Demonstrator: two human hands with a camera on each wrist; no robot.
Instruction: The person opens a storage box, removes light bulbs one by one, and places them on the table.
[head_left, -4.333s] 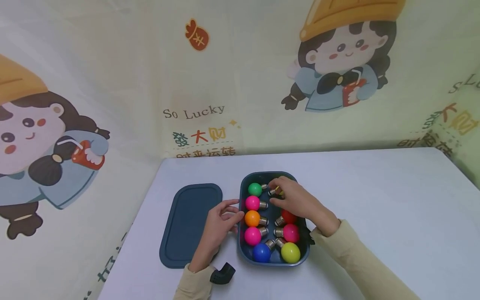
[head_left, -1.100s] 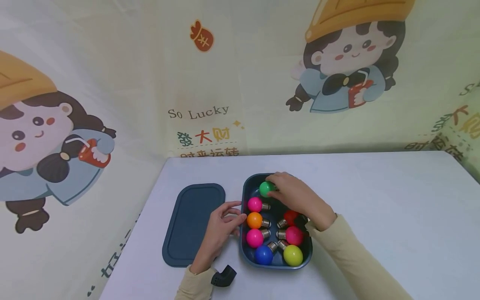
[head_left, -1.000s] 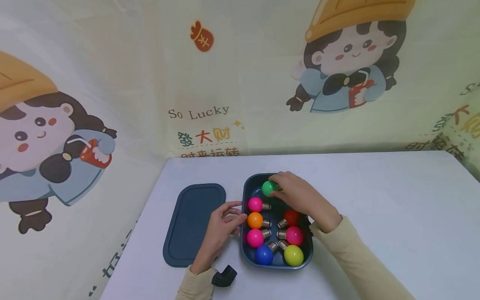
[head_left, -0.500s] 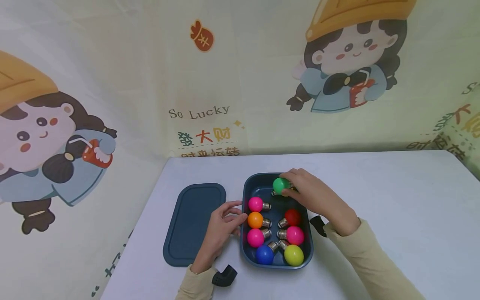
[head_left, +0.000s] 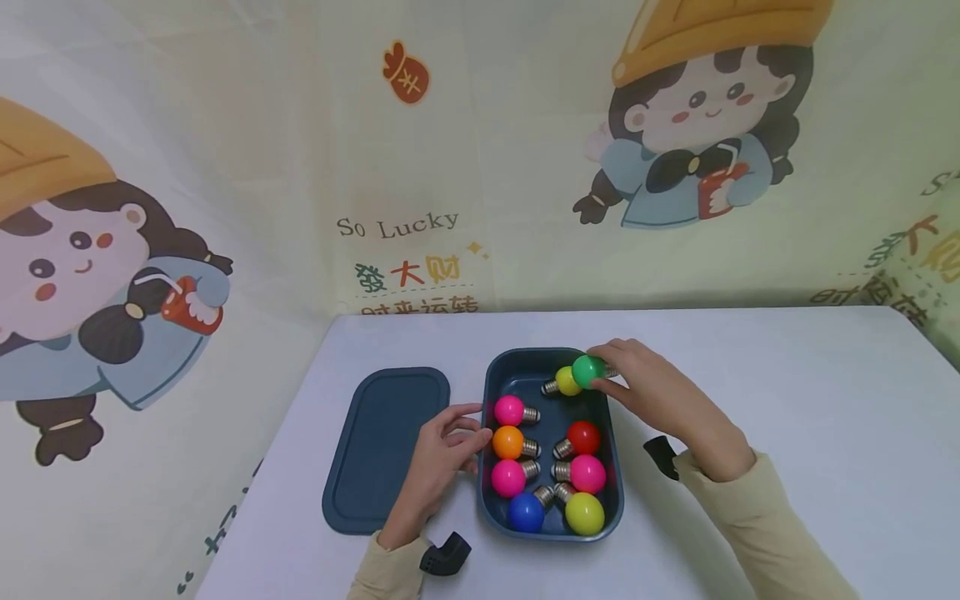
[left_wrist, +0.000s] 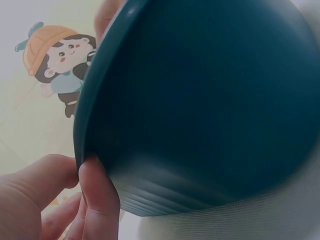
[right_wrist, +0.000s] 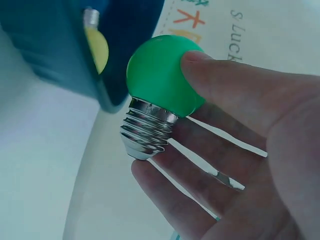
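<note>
My right hand (head_left: 660,392) pinches a green light bulb (right_wrist: 155,72) between thumb and fingers, at the box's far right rim in the head view. Its metal screw base shows fully in the right wrist view. Just left of that bulb, a small yellow bulb (head_left: 567,382) lies inside the dark blue box (head_left: 547,425). Thumb and finger of my left hand (head_left: 438,446) grip the left rim of this box, one on each side of the wall in the left wrist view. Down the box's left side run pink, orange (head_left: 507,442), pink and blue (head_left: 526,512) bulbs.
On the box's right side lie a red bulb (head_left: 583,437), a pink bulb (head_left: 588,473) and a larger yellow bulb (head_left: 584,514). A flat dark blue lid (head_left: 386,450) rests on the white table (head_left: 787,400) to the left. A printed cloth hangs behind.
My right hand left the small yellow bulb, took the green bulb from the box's far left corner and carried it right to the far right rim. The left hand stayed at the rim.
</note>
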